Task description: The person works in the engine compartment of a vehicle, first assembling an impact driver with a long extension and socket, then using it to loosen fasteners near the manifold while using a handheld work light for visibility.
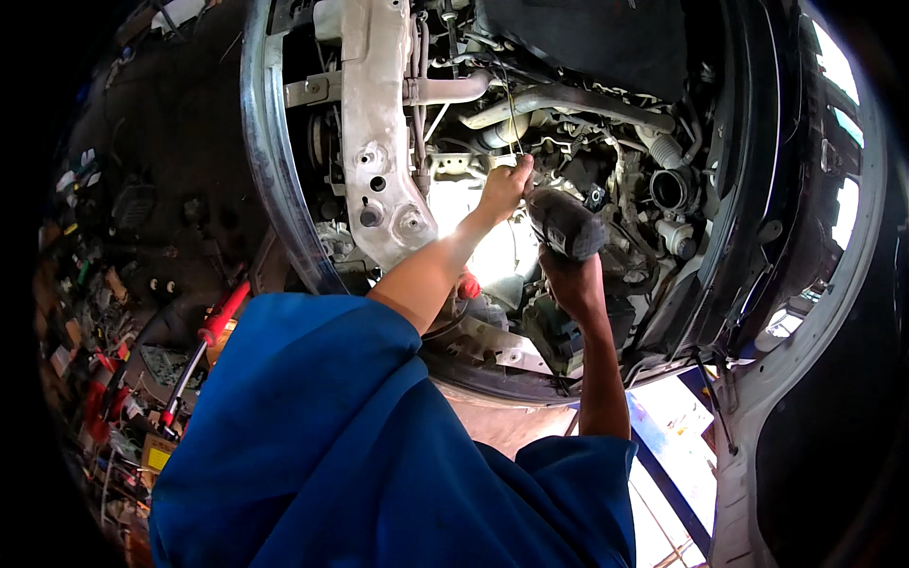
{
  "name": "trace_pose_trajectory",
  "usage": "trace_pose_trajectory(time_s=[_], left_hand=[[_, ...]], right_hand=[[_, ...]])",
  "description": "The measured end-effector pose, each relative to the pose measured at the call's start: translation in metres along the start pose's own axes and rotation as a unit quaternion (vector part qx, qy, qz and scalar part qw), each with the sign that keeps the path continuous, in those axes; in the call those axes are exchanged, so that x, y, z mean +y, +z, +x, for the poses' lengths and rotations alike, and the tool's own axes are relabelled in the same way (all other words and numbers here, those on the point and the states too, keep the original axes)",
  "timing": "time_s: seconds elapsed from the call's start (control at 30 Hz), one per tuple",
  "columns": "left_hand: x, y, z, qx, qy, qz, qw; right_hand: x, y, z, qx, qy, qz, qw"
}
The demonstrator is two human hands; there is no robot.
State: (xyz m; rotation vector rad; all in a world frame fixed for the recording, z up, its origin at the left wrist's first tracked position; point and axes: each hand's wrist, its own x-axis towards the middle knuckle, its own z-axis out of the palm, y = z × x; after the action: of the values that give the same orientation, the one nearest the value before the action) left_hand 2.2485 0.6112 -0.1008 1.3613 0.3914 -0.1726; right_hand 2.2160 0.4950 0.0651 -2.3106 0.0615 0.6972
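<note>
In the open engine bay, my right hand (568,276) is wrapped round the handle of a dark cordless power driver (566,223). The driver's nose points away from me, up and left, toward the fingers of my left hand (504,192). Those fingers are pinched together right at the nose; what they hold is too small to make out. A thin yellowish wire (512,106) runs up from beside my left fingertips. Glaring light (507,251) washes out the parts below my hands.
A pale metal crossmember (371,133) runs along the left of the bay. Pipes (568,99) and an open round hose end (669,190) lie beyond my hands. A red-handled tool (225,310) and scattered parts are at the left; the raised hood (824,454) curves at the right.
</note>
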Motion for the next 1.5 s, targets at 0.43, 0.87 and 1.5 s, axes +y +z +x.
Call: trace_pose_trajectory(time_s=[0.43, 0.87, 1.5], left_hand=[[-0.01, 0.003, 0.004, 0.01, 0.013, 0.067, 0.998], [0.002, 0.01, -0.012, -0.001, -0.015, 0.065, 0.998], [0.01, -0.014, -0.01, 0.19, -0.11, -0.179, 0.959]], right_hand=[[0.002, -0.002, -0.007, -0.003, 0.07, 0.002, 0.998], [0.013, -0.006, -0.024, 0.022, 0.065, 0.028, 0.997], [-0.006, 0.01, 0.005, -0.034, -0.024, 0.007, 0.999]])
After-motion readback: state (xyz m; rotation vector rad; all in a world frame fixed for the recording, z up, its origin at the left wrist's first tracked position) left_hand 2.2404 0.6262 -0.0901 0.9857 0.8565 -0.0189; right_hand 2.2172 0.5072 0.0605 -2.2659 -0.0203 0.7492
